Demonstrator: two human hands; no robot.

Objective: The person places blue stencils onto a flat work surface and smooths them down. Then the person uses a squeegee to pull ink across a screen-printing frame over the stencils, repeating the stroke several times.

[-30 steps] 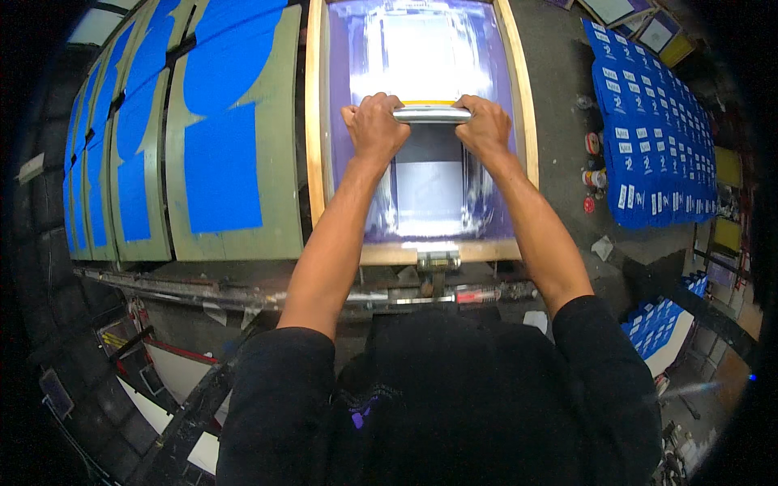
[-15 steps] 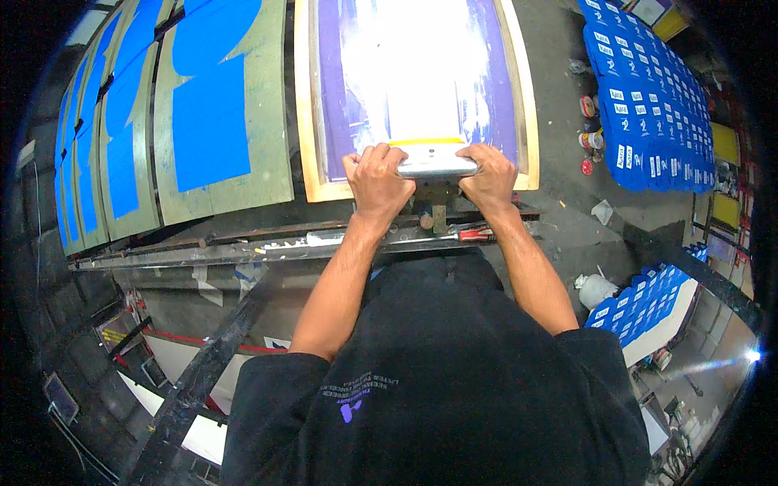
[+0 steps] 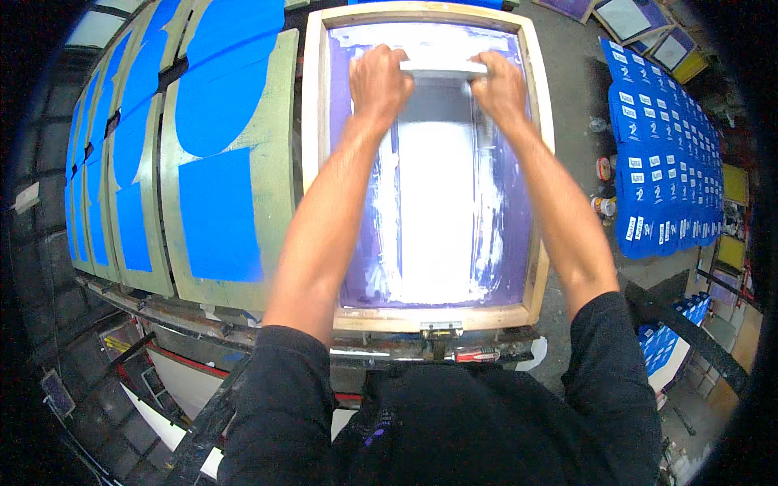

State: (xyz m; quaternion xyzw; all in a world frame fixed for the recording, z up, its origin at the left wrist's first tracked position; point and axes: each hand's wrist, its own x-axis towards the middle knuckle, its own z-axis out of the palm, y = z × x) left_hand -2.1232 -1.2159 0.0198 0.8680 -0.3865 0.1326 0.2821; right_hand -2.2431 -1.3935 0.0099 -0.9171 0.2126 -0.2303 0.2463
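Off to the left of your left hand, several greenish boards (image 3: 279, 174) sit in rows, blue panels (image 3: 219, 215) lying flat on them; the nearest board runs close alongside the wooden frame (image 3: 314, 130). Next, your left hand (image 3: 379, 85), over the upper part of the frame: fingers curled, clamped on the left end of the squeegee (image 3: 442, 69). The squeegee lies crosswise between your two hands, a pale bar, a bit blurred, toward the far side of the frame; can't tell exactly how its lower edge meets the screen. Below the hands, on your side, white ink (image 3: 438, 267) covers the middle of the purple screen (image 3: 361, 251), smeared unevenly along both sides. Further below, between the lines of your forearms, a metal clamp (image 3: 442, 329) grips the frame's near edge, with a red-handled tool (image 3: 476, 355) just beside it, nearer you. Then your right hand (image 3: 501, 87), apart from the left, clamped on the squeegee's right end. Right of that hand, past the frame's right side, small containers (image 3: 603, 206) stand near a big blue sheet (image 3: 664, 154) with rows of white printed marks. Beyond the right hand, farther off, more framed screens (image 3: 624, 18) lean together.
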